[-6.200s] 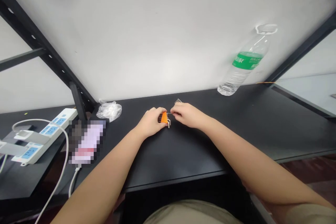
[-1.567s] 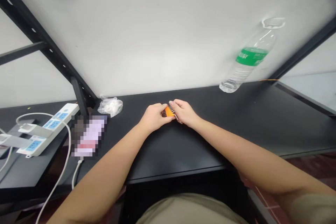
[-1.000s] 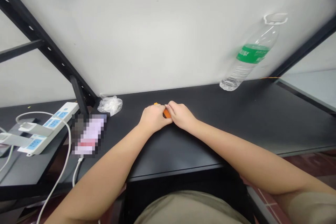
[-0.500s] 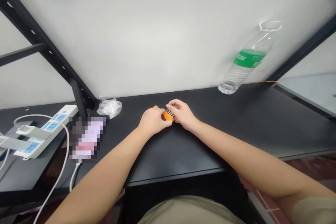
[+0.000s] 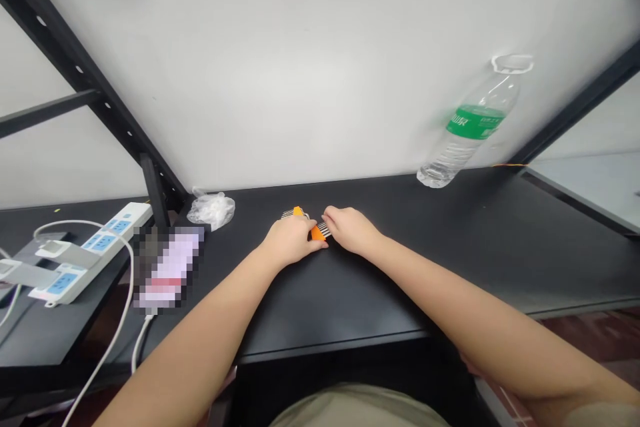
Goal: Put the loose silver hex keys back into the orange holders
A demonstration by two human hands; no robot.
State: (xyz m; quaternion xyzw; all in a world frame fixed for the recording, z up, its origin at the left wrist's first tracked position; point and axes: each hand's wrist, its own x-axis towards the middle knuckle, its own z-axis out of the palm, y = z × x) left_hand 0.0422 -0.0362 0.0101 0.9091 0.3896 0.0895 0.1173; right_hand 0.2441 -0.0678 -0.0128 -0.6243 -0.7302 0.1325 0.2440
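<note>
Low over the black tabletop, my left hand (image 5: pixel 293 240) is closed around a small orange piece (image 5: pixel 318 234), with its thumb along the near side. Orange also shows past the far side of the fingers. Thin, light and dark parallel strips, like a row of slim rods, stick out of the orange on both sides; I cannot tell exactly what they are. My right hand (image 5: pixel 350 228) is closed, its thumb and fingers pinching the right end of these striped rods (image 5: pixel 325 228). The fingers hide the rods' tips.
A large water bottle (image 5: pixel 465 130) with a green label leans against the wall at right. Left of my hands lie a crumpled clear plastic bag (image 5: pixel 213 209) and a blurred-out phone (image 5: pixel 173 267) on a white cable. A power strip (image 5: pixel 95 250) lies beyond a black metal frame.
My right hand has drawn slightly away to the right and its fingers have curled in. More of the striped rods shows between the hands. The view has shifted slightly.
</note>
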